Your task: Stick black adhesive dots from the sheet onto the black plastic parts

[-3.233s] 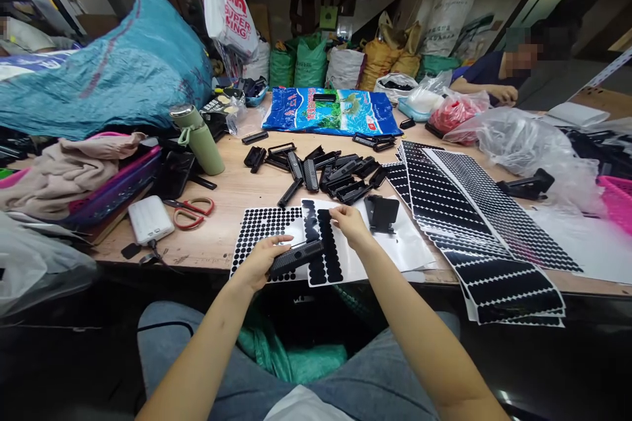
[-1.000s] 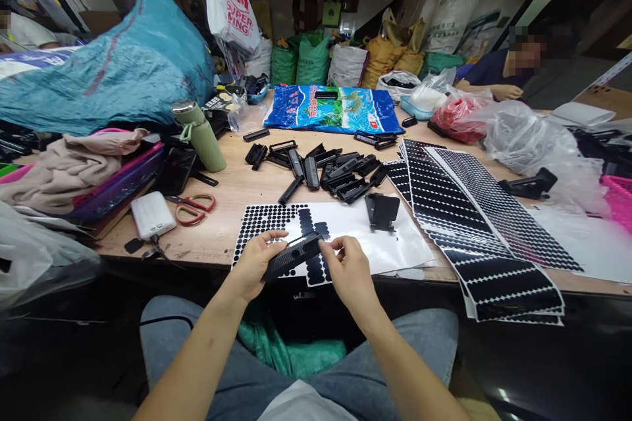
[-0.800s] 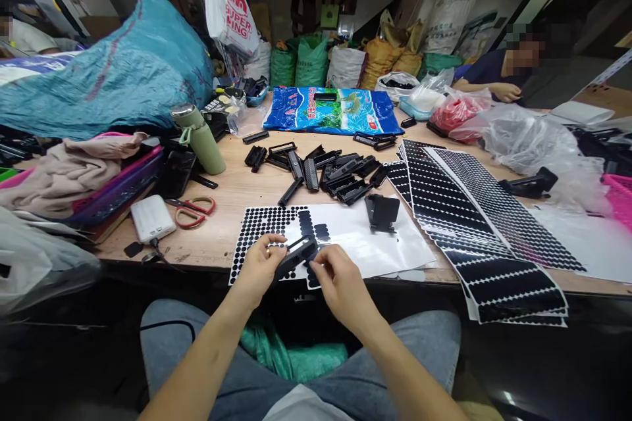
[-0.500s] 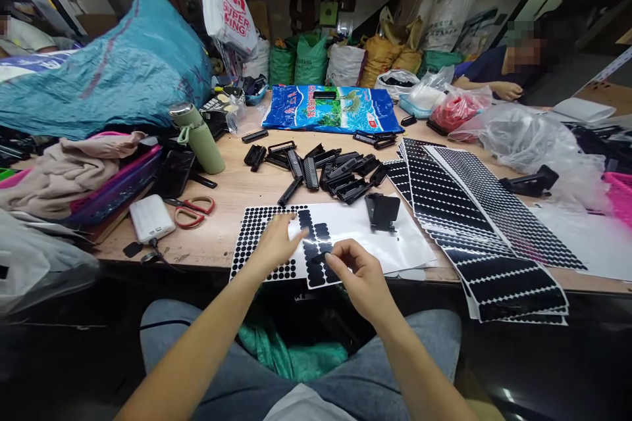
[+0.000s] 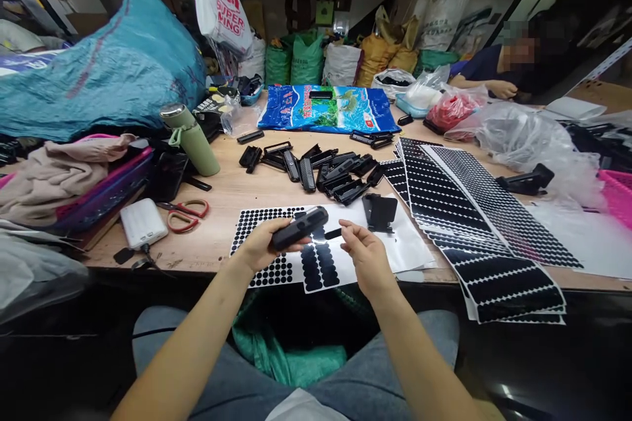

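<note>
In my left hand [image 5: 257, 245] I hold a long black plastic part [image 5: 300, 229], tilted up to the right. My right hand [image 5: 365, 251] pinches a small black sticker [image 5: 333, 234] by its right end, a short gap from the part. Beneath both hands lie a sheet of oblong black stickers [image 5: 320, 268] and a sheet of round black dots [image 5: 276, 271]. Beyond them is a loose pile of black plastic parts [image 5: 340, 174]. A black bracket-like piece [image 5: 380, 212] stands on the white sheet to the right.
Red-handled scissors [image 5: 186, 216], a white power bank [image 5: 143, 222] and a green flask [image 5: 191, 141] are on the left. Long black sticker sheets [image 5: 449, 204] overhang the table's right front edge. A co-worker [image 5: 508, 72] sits at the far right. A blue printed bag [image 5: 286, 112] lies behind the pile.
My left hand has taken hold of a black plastic part and lifted it above the sheets. My right hand has moved slightly right and up, with the sticker now off the sheet.
</note>
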`<action>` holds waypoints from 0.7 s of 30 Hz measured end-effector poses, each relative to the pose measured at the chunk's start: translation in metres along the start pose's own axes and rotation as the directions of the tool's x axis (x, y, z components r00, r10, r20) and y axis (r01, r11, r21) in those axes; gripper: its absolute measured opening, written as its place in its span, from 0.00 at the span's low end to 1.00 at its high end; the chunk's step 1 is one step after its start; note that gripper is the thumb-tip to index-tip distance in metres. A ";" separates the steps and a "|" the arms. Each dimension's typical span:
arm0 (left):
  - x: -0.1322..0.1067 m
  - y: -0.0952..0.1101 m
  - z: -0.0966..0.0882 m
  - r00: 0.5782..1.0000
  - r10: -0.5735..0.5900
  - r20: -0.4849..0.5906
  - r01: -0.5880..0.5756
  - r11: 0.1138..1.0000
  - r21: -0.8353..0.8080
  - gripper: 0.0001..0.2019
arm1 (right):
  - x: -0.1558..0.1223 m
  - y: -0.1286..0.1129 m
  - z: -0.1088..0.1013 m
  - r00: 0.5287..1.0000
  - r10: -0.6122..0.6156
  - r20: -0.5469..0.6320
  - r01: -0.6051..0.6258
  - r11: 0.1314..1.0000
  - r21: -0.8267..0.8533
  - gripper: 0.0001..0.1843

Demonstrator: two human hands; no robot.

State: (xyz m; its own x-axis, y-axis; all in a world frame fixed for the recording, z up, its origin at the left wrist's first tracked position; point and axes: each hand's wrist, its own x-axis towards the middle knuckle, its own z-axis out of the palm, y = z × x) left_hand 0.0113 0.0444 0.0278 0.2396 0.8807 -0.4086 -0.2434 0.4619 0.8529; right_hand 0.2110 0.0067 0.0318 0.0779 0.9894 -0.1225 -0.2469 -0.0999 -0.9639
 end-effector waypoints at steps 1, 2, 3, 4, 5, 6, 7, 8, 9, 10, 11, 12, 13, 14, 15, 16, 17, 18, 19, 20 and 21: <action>-0.009 -0.003 0.003 0.999 -0.039 0.026 0.041 0.997 -0.072 0.10 | 0.001 0.001 0.004 1.000 0.023 -0.003 -0.023 0.999 0.030 0.14; -0.016 -0.005 0.006 0.998 -0.059 0.031 0.062 0.993 -0.101 0.09 | 0.001 0.002 0.009 0.999 0.044 0.002 -0.044 0.997 0.057 0.14; -0.021 -0.006 0.008 0.997 -0.066 0.033 0.069 0.992 -0.107 0.08 | -0.001 0.003 0.013 0.998 0.059 0.007 -0.059 0.995 0.081 0.14; -0.026 -0.007 0.010 0.997 -0.067 0.035 0.070 0.992 -0.105 0.07 | -0.003 0.004 0.016 0.998 0.069 0.009 -0.069 0.992 0.102 0.13; -0.029 -0.007 0.012 0.997 -0.064 0.036 0.067 0.993 -0.099 0.06 | -0.005 0.005 0.018 0.997 0.074 0.009 -0.074 0.990 0.121 0.13; -0.031 -0.007 0.014 0.997 -0.060 0.038 0.063 0.994 -0.090 0.05 | -0.008 0.006 0.020 0.997 0.075 0.003 -0.075 0.988 0.135 0.13; -0.032 -0.007 0.015 0.998 -0.056 0.040 0.059 0.995 -0.082 0.05 | -0.011 0.007 0.021 0.997 0.075 -0.008 -0.073 0.987 0.146 0.12; -0.034 -0.008 0.016 0.998 -0.052 0.042 0.055 0.996 -0.075 0.05 | -0.013 0.008 0.021 0.997 0.075 -0.019 -0.071 0.986 0.151 0.12; -0.035 -0.008 0.017 0.998 -0.049 0.045 0.051 0.996 -0.067 0.06 | -0.015 0.009 0.020 0.997 0.074 -0.030 -0.068 0.986 0.154 0.13; -0.036 -0.008 0.018 0.998 -0.046 0.050 0.049 0.997 -0.059 0.06 | -0.017 0.010 0.020 0.997 0.072 -0.039 -0.066 0.986 0.153 0.13; -0.037 -0.009 0.019 0.997 -0.044 0.056 0.047 0.998 -0.050 0.06 | -0.018 0.011 0.020 0.996 0.070 -0.047 -0.062 0.987 0.150 0.13; -0.038 -0.010 0.019 0.997 -0.040 0.061 0.043 0.998 -0.043 0.06 | -0.019 0.011 0.019 0.997 0.064 -0.052 -0.056 0.988 0.143 0.14; -0.039 -0.011 0.020 0.997 -0.038 0.064 0.040 0.998 -0.038 0.07 | -0.020 0.012 0.019 0.997 0.057 -0.056 -0.049 0.990 0.134 0.14; -0.039 -0.011 0.020 0.997 -0.035 0.068 0.037 0.999 -0.033 0.07 | -0.021 0.013 0.018 0.997 0.048 -0.062 -0.040 0.992 0.123 0.14; -0.040 -0.012 0.020 0.997 -0.032 0.070 0.034 0.999 -0.029 0.07 | -0.021 0.014 0.018 0.997 0.041 -0.067 -0.034 0.993 0.112 0.14; -0.041 -0.013 0.020 0.997 -0.031 0.070 0.033 0.999 -0.026 0.07 | -0.022 0.015 0.018 0.997 0.037 -0.071 -0.030 0.994 0.101 0.14; -0.042 -0.014 0.020 0.997 -0.031 0.068 0.033 0.999 -0.024 0.07 | -0.022 0.016 0.018 0.997 0.034 -0.075 -0.027 0.995 0.091 0.14; -0.042 -0.014 0.021 0.997 -0.033 0.065 0.034 0.999 -0.023 0.07 | -0.023 0.017 0.018 0.997 0.032 -0.077 -0.025 0.996 0.082 0.14; -0.043 -0.015 0.021 0.998 -0.034 0.060 0.036 0.999 -0.022 0.07 | -0.023 0.018 0.018 0.997 0.028 -0.077 -0.022 0.997 0.072 0.14; -0.043 -0.015 0.021 0.998 -0.033 0.056 0.035 0.999 -0.022 0.07 | -0.024 0.019 0.018 0.997 0.020 -0.075 -0.016 0.998 0.060 0.14; -0.044 -0.016 0.022 0.998 -0.032 0.056 0.034 0.999 -0.024 0.07 | -0.024 0.019 0.018 0.997 0.009 -0.074 -0.006 0.999 0.045 0.14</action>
State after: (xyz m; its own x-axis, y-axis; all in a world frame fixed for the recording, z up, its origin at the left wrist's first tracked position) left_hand 0.0251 -0.0037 0.0393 0.2996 0.8580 -0.4172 -0.2572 0.4938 0.8307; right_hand 0.1871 -0.0170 0.0204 0.1467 0.9780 -0.1482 -0.2906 -0.1006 -0.9515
